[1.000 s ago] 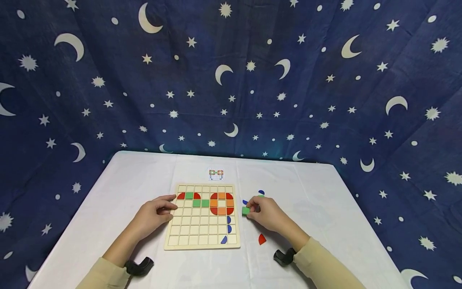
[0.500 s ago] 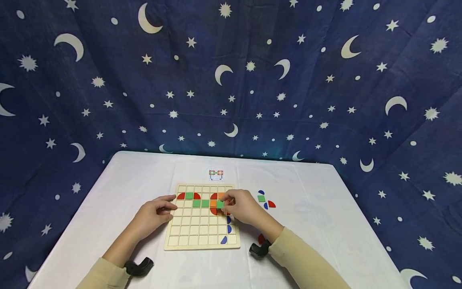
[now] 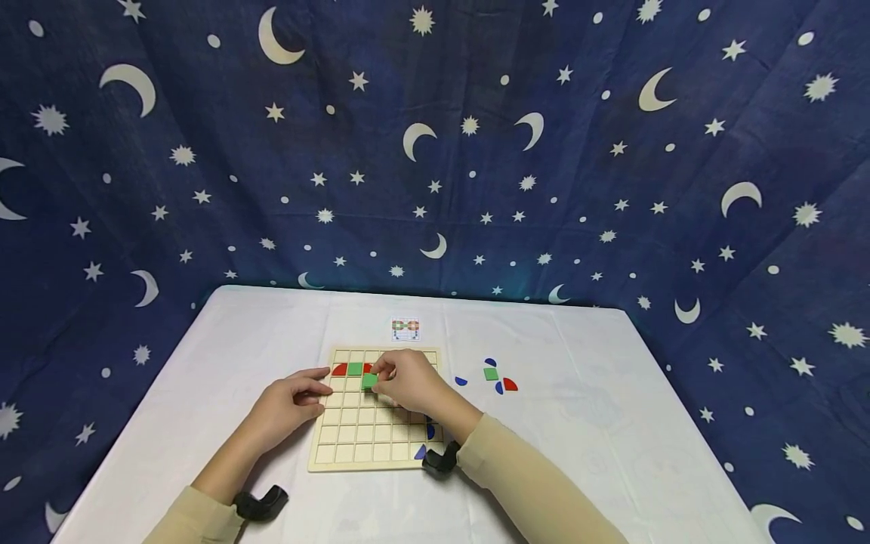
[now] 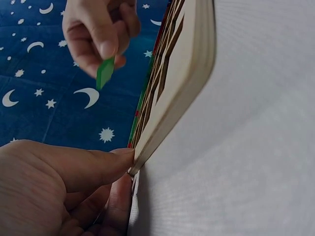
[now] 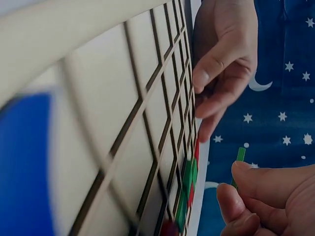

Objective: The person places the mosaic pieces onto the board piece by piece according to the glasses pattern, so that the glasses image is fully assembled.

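Observation:
A square wooden grid board (image 3: 350,435) lies on the white table. My left hand (image 3: 292,400) rests beside its left edge, thumb and fingertips touching the rim (image 4: 172,110). Over the upper left of the board, my right hand (image 3: 413,384) pinches a green square tile (image 5: 240,155) between thumb and fingers, above the cells. Near the top left of the grid sit a red quarter-round tile (image 3: 340,369) and a green square (image 3: 355,369). Blue half-round tiles (image 3: 431,431) show at the lower right. My right hand and forearm hide the board's upper right.
A small pattern card (image 3: 405,329) lies beyond the board. Right of the board are loose tiles: a green square (image 3: 491,374), a red quarter-round (image 3: 510,384) and several blue half-rounds (image 3: 461,381). A dark blue star-and-moon cloth (image 3: 435,189) hangs behind the table.
My right hand has carried the green square tile from the loose tiles at the right, leftward across the board to its upper left. My left hand stays at the board's left edge.

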A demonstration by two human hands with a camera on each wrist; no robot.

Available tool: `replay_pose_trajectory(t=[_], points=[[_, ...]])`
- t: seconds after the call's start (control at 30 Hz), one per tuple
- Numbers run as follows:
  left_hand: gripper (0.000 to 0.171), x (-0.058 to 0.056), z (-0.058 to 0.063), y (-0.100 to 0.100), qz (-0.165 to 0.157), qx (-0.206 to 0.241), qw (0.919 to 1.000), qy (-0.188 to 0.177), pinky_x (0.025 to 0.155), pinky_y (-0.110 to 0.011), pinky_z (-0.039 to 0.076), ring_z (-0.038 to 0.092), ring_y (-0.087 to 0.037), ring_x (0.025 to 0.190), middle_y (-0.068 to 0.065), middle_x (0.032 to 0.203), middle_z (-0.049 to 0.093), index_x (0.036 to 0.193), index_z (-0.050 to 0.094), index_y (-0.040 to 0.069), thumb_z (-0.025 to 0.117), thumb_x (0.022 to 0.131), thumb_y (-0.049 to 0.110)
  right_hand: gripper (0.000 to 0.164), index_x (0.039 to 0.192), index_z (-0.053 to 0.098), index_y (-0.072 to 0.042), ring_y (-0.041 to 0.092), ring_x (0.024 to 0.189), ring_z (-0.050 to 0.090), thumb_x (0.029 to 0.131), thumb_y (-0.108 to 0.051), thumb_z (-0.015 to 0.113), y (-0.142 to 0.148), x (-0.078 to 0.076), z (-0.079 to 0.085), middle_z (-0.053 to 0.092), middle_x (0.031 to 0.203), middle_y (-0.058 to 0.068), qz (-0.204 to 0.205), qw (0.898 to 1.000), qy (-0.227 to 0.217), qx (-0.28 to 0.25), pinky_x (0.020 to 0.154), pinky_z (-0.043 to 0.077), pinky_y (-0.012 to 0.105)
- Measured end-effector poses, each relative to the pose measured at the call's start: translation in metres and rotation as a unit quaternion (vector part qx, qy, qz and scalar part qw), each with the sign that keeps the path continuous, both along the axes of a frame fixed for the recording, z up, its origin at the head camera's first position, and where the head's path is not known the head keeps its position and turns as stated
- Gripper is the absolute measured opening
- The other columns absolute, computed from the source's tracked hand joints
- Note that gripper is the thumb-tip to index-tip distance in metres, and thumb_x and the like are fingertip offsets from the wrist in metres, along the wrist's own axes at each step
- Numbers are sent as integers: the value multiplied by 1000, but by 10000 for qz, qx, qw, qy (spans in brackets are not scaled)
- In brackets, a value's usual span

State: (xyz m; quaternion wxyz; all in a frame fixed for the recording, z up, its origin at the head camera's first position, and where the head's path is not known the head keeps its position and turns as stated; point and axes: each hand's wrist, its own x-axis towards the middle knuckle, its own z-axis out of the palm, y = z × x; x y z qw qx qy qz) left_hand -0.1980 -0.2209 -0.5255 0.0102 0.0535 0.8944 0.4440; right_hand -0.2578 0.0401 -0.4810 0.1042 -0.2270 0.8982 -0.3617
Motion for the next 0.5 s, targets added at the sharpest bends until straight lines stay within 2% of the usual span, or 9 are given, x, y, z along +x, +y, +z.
replay_pose_trajectory(t=[0.17, 0.5], points=[[24, -1, -1, -1, 0, 37, 10000, -6, 84, -16, 56, 70, -16, 111, -9, 157, 62, 112, 82, 14, 80, 90, 4, 15, 103, 78, -18, 5, 73, 58, 91, -17, 87, -22, -3, 0, 67, 84, -11, 18, 9999, 101, 112, 64, 49, 21], [20, -2, -4, -2, -36, 137, 9999, 6, 80, -17, 56, 69, -6, 98, -10, 156, 63, 106, 82, 13, 80, 89, 3, 16, 103, 78, -16, 3, 67, 56, 91, -20, 87, -52, -5, -5, 64, 76, -12, 93, 9986, 200, 488, 64, 47, 19]])
